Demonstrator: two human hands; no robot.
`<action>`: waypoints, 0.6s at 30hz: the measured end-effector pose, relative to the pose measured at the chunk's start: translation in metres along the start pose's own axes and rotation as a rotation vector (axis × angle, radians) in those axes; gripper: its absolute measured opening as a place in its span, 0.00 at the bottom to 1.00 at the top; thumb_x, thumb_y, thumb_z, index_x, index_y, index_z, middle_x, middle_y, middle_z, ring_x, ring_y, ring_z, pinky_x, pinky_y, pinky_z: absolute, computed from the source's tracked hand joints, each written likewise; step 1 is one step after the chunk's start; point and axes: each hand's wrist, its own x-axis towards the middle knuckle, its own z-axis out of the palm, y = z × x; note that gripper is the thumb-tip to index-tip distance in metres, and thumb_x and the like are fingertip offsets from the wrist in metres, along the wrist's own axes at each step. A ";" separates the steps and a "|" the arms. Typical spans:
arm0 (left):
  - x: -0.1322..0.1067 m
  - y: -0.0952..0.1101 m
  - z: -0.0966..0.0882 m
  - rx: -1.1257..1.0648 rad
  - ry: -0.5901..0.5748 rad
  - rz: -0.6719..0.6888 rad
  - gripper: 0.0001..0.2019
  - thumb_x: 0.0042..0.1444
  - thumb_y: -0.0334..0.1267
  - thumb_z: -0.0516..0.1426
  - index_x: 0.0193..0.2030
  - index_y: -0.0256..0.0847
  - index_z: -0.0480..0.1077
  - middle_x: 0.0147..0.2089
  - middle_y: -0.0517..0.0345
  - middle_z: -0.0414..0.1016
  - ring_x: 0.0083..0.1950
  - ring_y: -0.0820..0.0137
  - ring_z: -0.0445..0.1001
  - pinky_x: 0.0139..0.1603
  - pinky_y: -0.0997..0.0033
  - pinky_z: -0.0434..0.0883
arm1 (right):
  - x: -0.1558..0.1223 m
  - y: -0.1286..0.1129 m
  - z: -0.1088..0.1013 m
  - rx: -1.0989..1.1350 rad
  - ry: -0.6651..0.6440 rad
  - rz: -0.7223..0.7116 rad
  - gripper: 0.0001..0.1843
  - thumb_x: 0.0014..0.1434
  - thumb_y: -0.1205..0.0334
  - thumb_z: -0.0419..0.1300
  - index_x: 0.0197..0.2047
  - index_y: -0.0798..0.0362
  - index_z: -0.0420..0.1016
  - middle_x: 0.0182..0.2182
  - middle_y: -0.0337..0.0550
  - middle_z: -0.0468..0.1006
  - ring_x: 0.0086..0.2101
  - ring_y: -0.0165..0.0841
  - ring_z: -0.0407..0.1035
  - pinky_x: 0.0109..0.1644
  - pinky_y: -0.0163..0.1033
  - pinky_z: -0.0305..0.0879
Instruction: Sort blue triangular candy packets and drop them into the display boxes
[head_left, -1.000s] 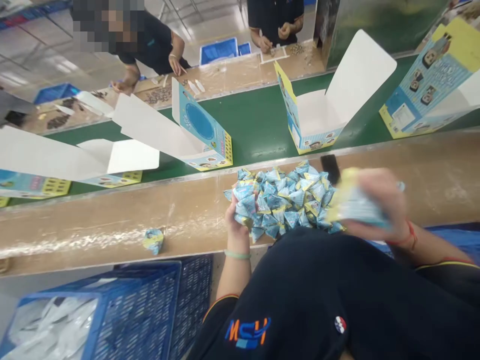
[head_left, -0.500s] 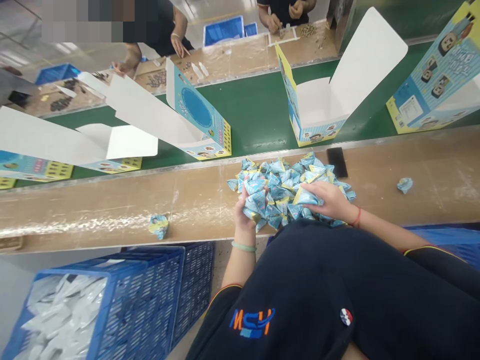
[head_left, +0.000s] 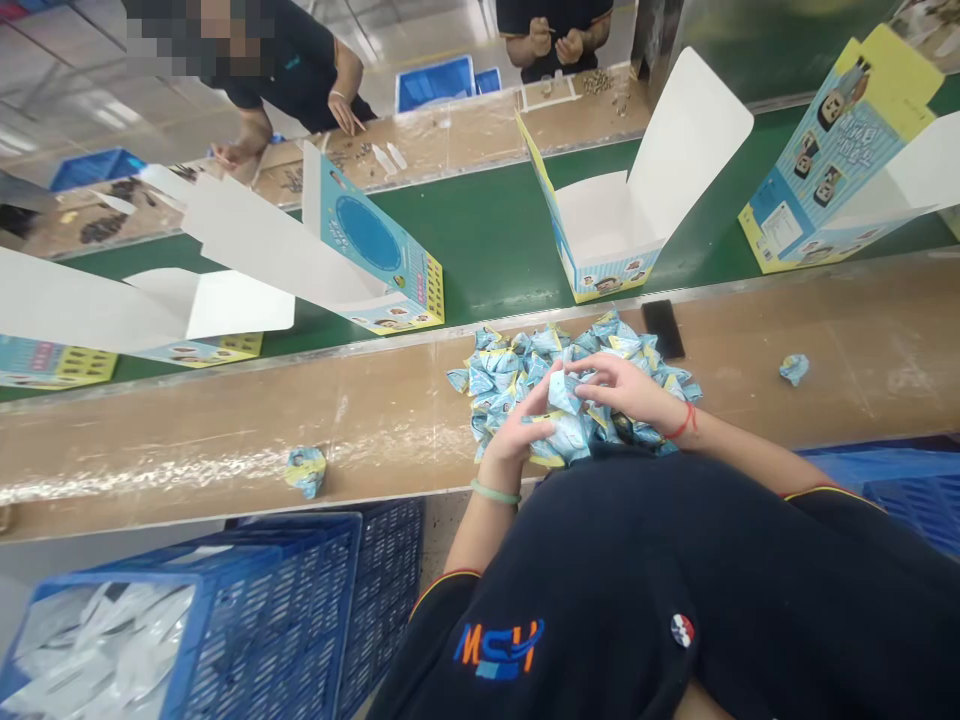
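Note:
A heap of small light-blue and yellow pyramid-shaped packets [head_left: 491, 372] lies on the brown bench in front of me. My left hand [head_left: 521, 428] is closed around a few of them, with one pale-blue packet [head_left: 568, 436] resting against its palm and thumb. Just above, my right hand [head_left: 626, 388] pinches another packet [head_left: 564, 392] between thumb and fingers, close to the left fingertips. Both hands are over the near side of the heap. How many packets the left hand holds is partly hidden.
Behind the bench, a green conveyor [head_left: 480, 235] carries open printed cartons [head_left: 607, 275]. A black phone-like slab [head_left: 664, 328] touches the heap. Single packets lie left [head_left: 306, 470] and right [head_left: 793, 369]. Blue crates [head_left: 277, 600] stand below left. People work at the far bench [head_left: 442, 130].
My right hand has moved left with a packet to meet my left hand. The left hand has turned and shifted slightly right. The whole view has shifted a little.

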 end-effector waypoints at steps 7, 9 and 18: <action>0.007 -0.005 0.000 0.186 -0.061 -0.021 0.51 0.49 0.50 0.70 0.77 0.57 0.51 0.82 0.56 0.41 0.78 0.41 0.51 0.77 0.43 0.51 | -0.002 -0.009 -0.014 -0.171 0.024 -0.002 0.27 0.53 0.50 0.70 0.52 0.53 0.75 0.41 0.46 0.79 0.41 0.41 0.75 0.48 0.49 0.76; 0.004 -0.005 -0.002 0.088 -0.052 -0.010 0.51 0.50 0.51 0.69 0.77 0.61 0.49 0.82 0.54 0.39 0.70 0.40 0.65 0.71 0.40 0.61 | -0.009 -0.028 -0.027 -0.023 0.205 -0.130 0.26 0.58 0.46 0.67 0.55 0.50 0.72 0.46 0.47 0.80 0.46 0.42 0.76 0.53 0.52 0.76; -0.029 0.014 -0.035 -0.095 0.310 0.150 0.41 0.46 0.50 0.70 0.68 0.53 0.67 0.78 0.46 0.54 0.59 0.50 0.76 0.59 0.52 0.73 | -0.057 -0.090 -0.065 -0.408 0.613 -0.872 0.27 0.63 0.50 0.65 0.64 0.37 0.70 0.58 0.40 0.78 0.64 0.51 0.67 0.74 0.67 0.56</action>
